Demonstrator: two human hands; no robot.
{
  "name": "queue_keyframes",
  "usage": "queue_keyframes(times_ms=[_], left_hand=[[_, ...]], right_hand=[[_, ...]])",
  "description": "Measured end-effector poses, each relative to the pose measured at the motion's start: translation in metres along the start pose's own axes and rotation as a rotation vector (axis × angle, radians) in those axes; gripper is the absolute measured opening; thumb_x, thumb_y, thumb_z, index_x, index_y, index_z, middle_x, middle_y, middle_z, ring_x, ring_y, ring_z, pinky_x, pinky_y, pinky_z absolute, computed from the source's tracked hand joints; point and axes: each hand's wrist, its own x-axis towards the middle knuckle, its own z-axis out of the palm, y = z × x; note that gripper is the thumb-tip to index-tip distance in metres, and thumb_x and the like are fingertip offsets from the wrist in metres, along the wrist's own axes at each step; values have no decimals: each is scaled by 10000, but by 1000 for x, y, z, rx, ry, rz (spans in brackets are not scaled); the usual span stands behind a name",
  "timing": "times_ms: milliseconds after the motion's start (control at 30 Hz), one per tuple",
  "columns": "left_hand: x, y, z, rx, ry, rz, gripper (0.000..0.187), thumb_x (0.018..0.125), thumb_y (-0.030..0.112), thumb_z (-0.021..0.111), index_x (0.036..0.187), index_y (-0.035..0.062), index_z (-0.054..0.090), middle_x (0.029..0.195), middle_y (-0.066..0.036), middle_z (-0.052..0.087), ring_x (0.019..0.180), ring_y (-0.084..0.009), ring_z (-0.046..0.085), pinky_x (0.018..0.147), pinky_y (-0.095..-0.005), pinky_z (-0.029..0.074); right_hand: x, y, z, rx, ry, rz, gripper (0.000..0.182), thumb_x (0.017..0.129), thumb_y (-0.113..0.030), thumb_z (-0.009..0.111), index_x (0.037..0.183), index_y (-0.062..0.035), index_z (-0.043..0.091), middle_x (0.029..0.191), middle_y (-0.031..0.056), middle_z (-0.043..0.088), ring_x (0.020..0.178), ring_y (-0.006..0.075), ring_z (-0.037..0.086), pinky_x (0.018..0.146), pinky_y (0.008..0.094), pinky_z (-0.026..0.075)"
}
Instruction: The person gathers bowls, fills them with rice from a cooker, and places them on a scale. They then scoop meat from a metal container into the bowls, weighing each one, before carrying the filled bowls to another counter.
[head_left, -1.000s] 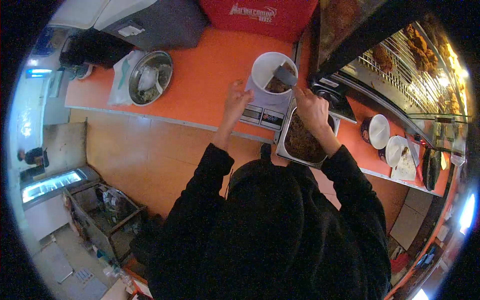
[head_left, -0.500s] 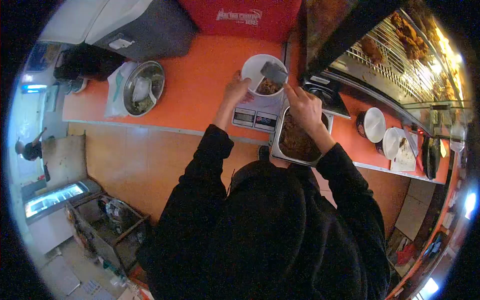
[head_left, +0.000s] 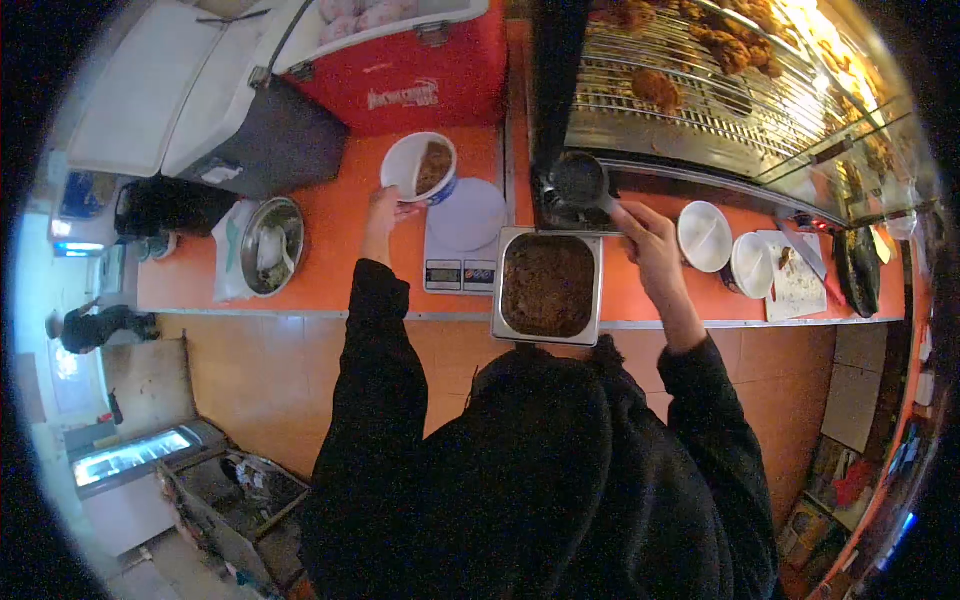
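Note:
A white divided paper bowl (head_left: pixel 402 160) with a blue outside is in the grip of my left hand (head_left: pixel 389 205), fingers at its near side. Brown cooked food (head_left: pixel 435 168) fills its right compartment. The bowl is beside a white kitchen scale (head_left: pixel 466 218), whose platform is bare. My right hand (head_left: pixel 650 235) is closed around the handle of a dark round-headed scoop (head_left: pixel 580 180). The scoop's head is over a black container (head_left: pixel 573 216) beside the glass cabinet. Between my hands, at the counter edge, sits a steel pan (head_left: pixel 597 290) of brown shredded or minced food.
Two white divided bowls (head_left: pixel 705 237) stand right, near a cutting board (head_left: pixel 795 290) and a knife (head_left: pixel 803 252). A lit glass cabinet (head_left: pixel 690 110) holds fried pieces. Left is a steel bowl (head_left: pixel 272 285); behind are red (head_left: pixel 425 85) and grey coolers (head_left: pixel 265 140). Another person (head_left: pixel 95 328) stands far left.
My left hand has taken the bowl off the scale, to the left. My right hand has moved the scoop from the bowl rightward to the black container. The camera view has shifted.

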Motion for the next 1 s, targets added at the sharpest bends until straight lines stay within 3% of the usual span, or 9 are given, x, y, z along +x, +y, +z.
queue_keyframes(times_ms=[333,400,533,633,700,733,833,900,1000], left_hand=[[43,-32,-36,-227,125,-96,401,762,281,518,1053,19,427,825,-142,541,623,-251,562,695,-388,479],[-13,9,18,390,427,-54,367,726,260,587,984,22,480,827,-128,530,636,-260,561,604,-353,484],[29,5,75,447,388,644,281,706,172,603,897,-11,506,734,-106,525,540,-201,524,432,-257,416],[-101,41,300,465,-68,446,314,711,159,587,966,0,497,648,-49,528,494,-127,507,447,-249,419],[-78,-4,364,775,-400,431,414,724,219,584,1088,78,446,748,-106,573,620,-169,550,550,-285,459],[-84,-12,400,1106,-271,646,466,693,287,592,1084,72,456,851,-200,575,739,-293,578,672,-367,460],[-72,-37,469,1501,-225,321,403,663,170,526,1045,45,495,937,-197,562,853,-330,550,747,-396,431],[-17,-89,468,1132,-438,472,312,648,107,504,937,-2,553,910,-227,554,870,-327,544,727,-413,428],[58,-164,462,993,-382,536,252,652,86,493,875,18,589,870,-209,571,834,-319,559,700,-399,433]], right_hand=[[-78,21,-169,101,264,77,207,797,-167,524,920,-5,560,504,-75,357,401,6,287,350,165,189],[-93,24,-197,143,335,84,207,794,-167,531,923,-8,564,487,-78,347,395,8,285,349,164,185],[-116,20,-241,144,381,48,214,792,-154,534,935,2,559,489,-73,346,395,6,281,351,164,183],[-126,19,-269,147,466,42,212,791,-144,536,935,10,555,493,-70,344,398,6,280,353,164,181],[-131,16,-283,183,460,24,214,792,-141,534,937,16,552,494,-70,341,398,8,279,354,165,181],[-135,15,-288,202,458,16,215,792,-139,533,937,19,550,494,-70,339,398,9,278,355,166,181],[-145,23,-303,199,479,-9,214,794,-128,528,939,29,546,491,-72,330,395,12,271,357,171,179],[-154,22,-307,181,477,-11,214,794,-123,526,933,38,544,490,-67,337,394,12,267,357,176,177],[-164,31,-313,203,496,4,215,793,-132,528,921,40,547,489,-60,359,395,12,276,357,177,180]])
